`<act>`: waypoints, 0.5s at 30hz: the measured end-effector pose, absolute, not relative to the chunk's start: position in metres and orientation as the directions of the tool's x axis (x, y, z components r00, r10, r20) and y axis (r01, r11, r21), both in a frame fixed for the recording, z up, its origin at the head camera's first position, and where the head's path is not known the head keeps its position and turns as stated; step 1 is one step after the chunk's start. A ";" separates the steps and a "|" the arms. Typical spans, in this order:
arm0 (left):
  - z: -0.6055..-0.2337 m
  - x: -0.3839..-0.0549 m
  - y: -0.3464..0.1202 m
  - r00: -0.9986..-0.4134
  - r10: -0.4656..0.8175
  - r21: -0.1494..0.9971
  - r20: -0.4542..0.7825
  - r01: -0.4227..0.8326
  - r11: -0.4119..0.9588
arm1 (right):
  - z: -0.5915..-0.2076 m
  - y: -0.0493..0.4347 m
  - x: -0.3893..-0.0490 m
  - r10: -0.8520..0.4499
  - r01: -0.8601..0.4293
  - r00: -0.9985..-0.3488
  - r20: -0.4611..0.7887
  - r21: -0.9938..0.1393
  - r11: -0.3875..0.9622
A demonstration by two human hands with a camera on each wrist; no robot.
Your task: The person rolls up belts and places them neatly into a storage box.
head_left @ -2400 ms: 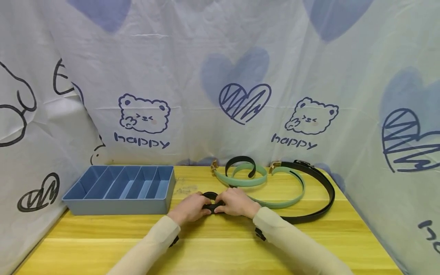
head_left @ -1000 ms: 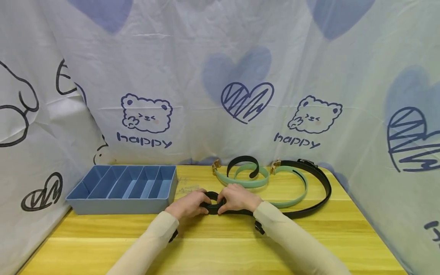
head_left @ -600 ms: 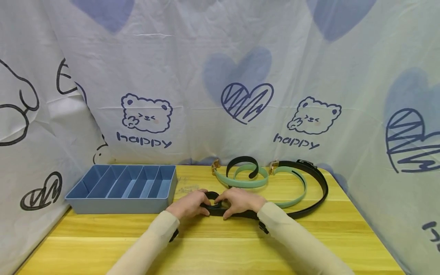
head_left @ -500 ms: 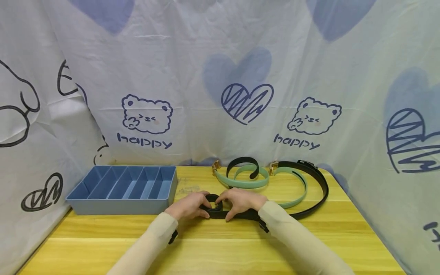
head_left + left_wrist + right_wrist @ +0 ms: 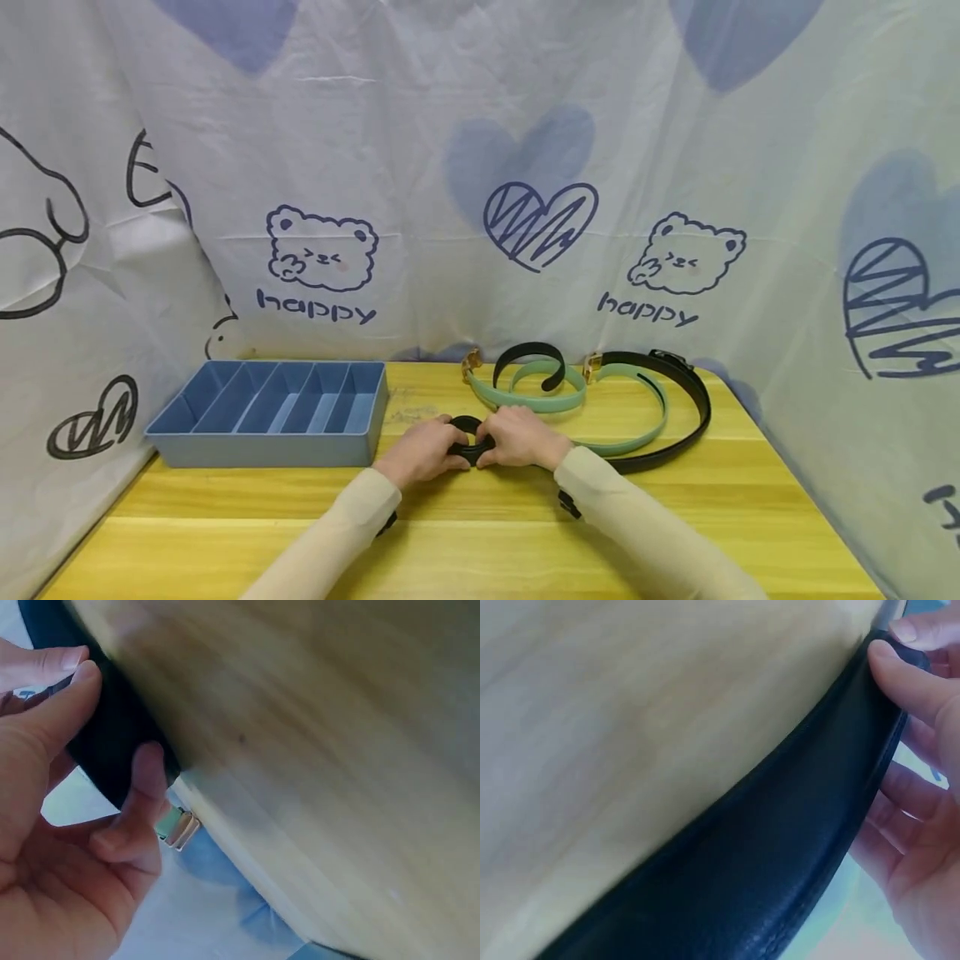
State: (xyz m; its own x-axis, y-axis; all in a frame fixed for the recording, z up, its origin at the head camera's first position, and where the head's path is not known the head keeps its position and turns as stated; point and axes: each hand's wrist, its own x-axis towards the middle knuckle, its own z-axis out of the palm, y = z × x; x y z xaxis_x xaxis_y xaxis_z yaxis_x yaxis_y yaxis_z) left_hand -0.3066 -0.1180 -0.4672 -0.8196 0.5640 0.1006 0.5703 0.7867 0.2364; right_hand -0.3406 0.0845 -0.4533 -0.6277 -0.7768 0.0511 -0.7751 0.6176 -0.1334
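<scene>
A black belt is partly rolled into a small coil on the table, between both hands. My left hand grips the coil's left side; in the left wrist view its fingers curl round the dark leather. My right hand pinches the coil's right side, thumb on the near face, as the right wrist view shows along the black strap. The belt's long free part runs right, partly hidden by the right forearm, and curves back to a dark buckle.
Behind the hands lies a mint green belt in loose loops, with a gold buckle and a black underside. A second gold piece sits farther right. A blue divided box stands at left. Printed cloth hangs around the table.
My right hand has moved left, back against the coil, from spread thumb and fingers to a pinch. The belt's free loop at right has drawn in slightly leftward.
</scene>
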 end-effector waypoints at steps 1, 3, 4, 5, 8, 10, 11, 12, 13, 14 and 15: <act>-0.467 -0.307 -0.118 -0.817 0.568 0.250 0.097 0.572 0.781 | -0.453 0.084 -0.340 -0.782 -0.778 -0.623 0.039 -0.143 0.612; -0.467 -0.309 -0.120 -0.805 0.587 0.300 0.082 0.582 0.756 | -0.452 0.086 -0.340 -0.788 -0.776 -0.616 -0.003 -0.166 0.608; -0.466 -0.310 -0.122 -0.800 0.596 0.326 0.074 0.584 0.743 | -0.452 0.086 -0.341 -0.790 -0.774 -0.613 -0.029 -0.178 0.607; -0.466 -0.311 -0.124 -0.795 0.604 0.348 0.063 0.585 0.733 | -0.451 0.087 -0.341 -0.791 -0.771 -0.609 -0.057 -0.189 0.608; -0.466 -0.312 -0.131 -0.783 0.620 0.393 0.039 0.583 0.711 | -0.450 0.086 -0.345 -0.800 -0.773 -0.592 -0.101 -0.210 0.598; -0.467 -0.311 -0.133 -0.786 0.617 0.386 0.034 0.580 0.717 | -0.451 0.084 -0.346 -0.815 -0.792 -0.573 -0.086 -0.197 0.578; -0.467 -0.310 -0.133 -0.787 0.616 0.374 0.033 0.581 0.723 | -0.451 0.083 -0.346 -0.819 -0.800 -0.570 -0.068 -0.183 0.572; -0.467 -0.309 -0.132 -0.790 0.612 0.361 0.038 0.582 0.729 | -0.452 0.082 -0.346 -0.822 -0.808 -0.568 -0.044 -0.164 0.566; -0.466 -0.308 -0.131 -0.793 0.608 0.339 0.050 0.586 0.736 | -0.453 0.082 -0.346 -0.822 -0.813 -0.569 -0.017 -0.139 0.566; -0.466 -0.307 -0.129 -0.798 0.600 0.313 0.060 0.586 0.748 | -0.454 0.081 -0.345 -0.817 -0.812 -0.576 0.007 -0.115 0.572; -0.465 -0.306 -0.127 -0.805 0.589 0.289 0.070 0.582 0.760 | -0.454 0.081 -0.345 -0.814 -0.812 -0.580 0.032 -0.094 0.576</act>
